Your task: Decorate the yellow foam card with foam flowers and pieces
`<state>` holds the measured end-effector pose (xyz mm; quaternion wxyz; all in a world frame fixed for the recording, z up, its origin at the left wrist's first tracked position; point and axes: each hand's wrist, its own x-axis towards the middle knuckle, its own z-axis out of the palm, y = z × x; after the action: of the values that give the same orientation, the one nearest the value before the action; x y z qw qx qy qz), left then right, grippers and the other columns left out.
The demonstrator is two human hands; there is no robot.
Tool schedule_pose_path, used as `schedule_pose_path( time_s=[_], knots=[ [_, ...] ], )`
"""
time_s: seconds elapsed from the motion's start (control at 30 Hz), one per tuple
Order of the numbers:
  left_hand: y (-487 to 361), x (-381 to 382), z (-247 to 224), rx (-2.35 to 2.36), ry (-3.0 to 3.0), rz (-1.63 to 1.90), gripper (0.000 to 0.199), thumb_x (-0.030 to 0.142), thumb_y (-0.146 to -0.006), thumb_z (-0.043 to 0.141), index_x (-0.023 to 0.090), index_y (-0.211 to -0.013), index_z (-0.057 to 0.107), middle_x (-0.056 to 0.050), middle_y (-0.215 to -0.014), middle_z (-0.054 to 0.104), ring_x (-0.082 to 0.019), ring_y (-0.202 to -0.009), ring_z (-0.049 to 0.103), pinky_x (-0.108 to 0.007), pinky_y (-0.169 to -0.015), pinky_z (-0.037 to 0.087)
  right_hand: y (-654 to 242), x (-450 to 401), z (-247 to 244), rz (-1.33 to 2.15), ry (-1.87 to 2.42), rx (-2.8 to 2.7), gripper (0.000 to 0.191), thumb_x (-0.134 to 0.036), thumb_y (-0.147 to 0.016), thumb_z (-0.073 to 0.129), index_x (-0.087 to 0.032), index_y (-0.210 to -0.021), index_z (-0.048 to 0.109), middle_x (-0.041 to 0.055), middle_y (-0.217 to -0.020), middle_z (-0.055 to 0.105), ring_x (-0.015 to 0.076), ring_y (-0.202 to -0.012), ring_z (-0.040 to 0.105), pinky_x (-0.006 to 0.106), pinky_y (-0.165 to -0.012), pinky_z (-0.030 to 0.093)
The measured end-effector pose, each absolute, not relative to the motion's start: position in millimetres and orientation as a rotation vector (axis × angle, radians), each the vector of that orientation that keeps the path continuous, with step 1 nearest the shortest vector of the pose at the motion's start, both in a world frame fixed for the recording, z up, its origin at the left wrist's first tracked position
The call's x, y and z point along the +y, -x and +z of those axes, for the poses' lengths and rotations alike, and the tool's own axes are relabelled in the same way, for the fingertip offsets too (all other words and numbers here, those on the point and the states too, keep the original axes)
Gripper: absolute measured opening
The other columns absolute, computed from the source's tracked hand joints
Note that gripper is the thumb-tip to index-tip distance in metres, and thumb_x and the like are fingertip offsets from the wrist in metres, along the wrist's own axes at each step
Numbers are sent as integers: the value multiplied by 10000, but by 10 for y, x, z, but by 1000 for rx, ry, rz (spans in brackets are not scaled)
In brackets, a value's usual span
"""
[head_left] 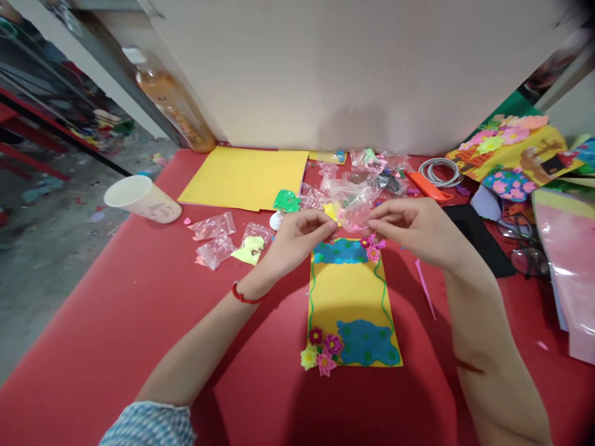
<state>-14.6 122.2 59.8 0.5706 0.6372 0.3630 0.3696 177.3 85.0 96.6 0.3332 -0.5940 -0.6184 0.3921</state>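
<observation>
Above the yellow card point(349, 291), both hands pinch one small clear bag point(354, 199): the left hand point(297, 238) grips its near-left edge, the right hand point(411, 226) its right edge. Loose bags point(214, 226), a yellow sheet point(244, 176) and a tipped paper cup point(142, 198) lie on the red surface point(139, 322).

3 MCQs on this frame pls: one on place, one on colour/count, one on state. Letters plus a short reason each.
1. Where does the paper cup lie?
A. left of the yellow sheet
B. on the yellow card
C. by the glasses

2. How many blue patches are on the yellow card?
A. one
B. two
C. four

3. What are both hands doing?
A. resting flat
B. holding scissors
C. pinching a clear plastic bag

Key: 1 A, the cup lies tipped on the red table, left of the sheet. 2 B, one patch at each end. 3 C, the left hand and right hand meet at the bag.
</observation>
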Motion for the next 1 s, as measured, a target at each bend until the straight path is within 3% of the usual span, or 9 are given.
schedule_pose_path(
  time_s=[0.13, 0.2, 0.37, 0.63, 0.8, 0.9, 1.0],
  knots=[
    [127, 1235, 546, 749, -1463, 897, 219, 283, -743, 672, 157, -915, 617, -41, -903, 632, -119, -756, 590, -241, -671, 500, -1744, 855, 944, 1039, 1557, -1617, 73, -248, -729, 606, -195, -738, 654, 24, -677, 718, 149, -617, 655, 263, -544, 483],
    [121, 1245, 527, 743, -1458, 956, 210, 266, -751, 670, 170, -926, 603, -38, -956, 616, -116, -790, 585, -242, -706, 497, -1723, 858, 933, 1071, 1541, -1632, 70, -237, -731, 597, -189, -726, 646, 21, -662, 712, 140, -606, 647, 260, -552, 479],
    [166, 1294, 508, 786, -1421, 1018, 75, 238, -773, 653, 174, -791, 616, -5, -795, 621, -108, -739, 590, -239, -692, 488, -1711, 860, 927, 1167, 1496, -1679, 81, -238, -747, 583, -185, -725, 640, 16, -686, 710, 134, -633, 653, 246, -553, 474],
    [123, 1267, 463, 793, -1539, 1131, 126, 230, -730, 680, 169, -695, 575, 11, -652, 597, -104, -606, 575, -226, -576, 480, -1728, 870, 908, 1167, 1499, -1710, 71, -219, -752, 576, -188, -730, 635, 23, -704, 722, 155, -677, 675, 249, -556, 477],
    [144, 1285, 496, 899, -1635, 1143, 130, 245, -724, 671, 168, -672, 580, 3, -649, 605, -109, -604, 576, -239, -585, 483, -1714, 866, 936, 1086, 1492, -1751, 86, -216, -761, 571, -183, -734, 645, 22, -692, 711, 143, -651, 667, 240, -557, 483],
    [260, 1350, 617, 975, -1738, 1148, 131, 267, -717, 678, 169, -755, 600, -20, -760, 636, -123, -688, 595, -253, -650, 493, -1804, 925, 888, 960, 1538, -1728, 94, -230, -770, 572, -182, -747, 650, 26, -688, 703, 147, -647, 666, 247, -575, 500],
    [525, 1408, 732, 1080, -1865, 1090, 272, 321, -732, 653, 183, -955, 579, -59, -967, 635, -147, -754, 608, -268, -646, 484, -2029, 1024, 757, 749, 1742, -1678, 160, -228, -819, 506, -181, -839, 658, 42, -745, 718, 153, -680, 677, 268, -652, 523]
  ],
)
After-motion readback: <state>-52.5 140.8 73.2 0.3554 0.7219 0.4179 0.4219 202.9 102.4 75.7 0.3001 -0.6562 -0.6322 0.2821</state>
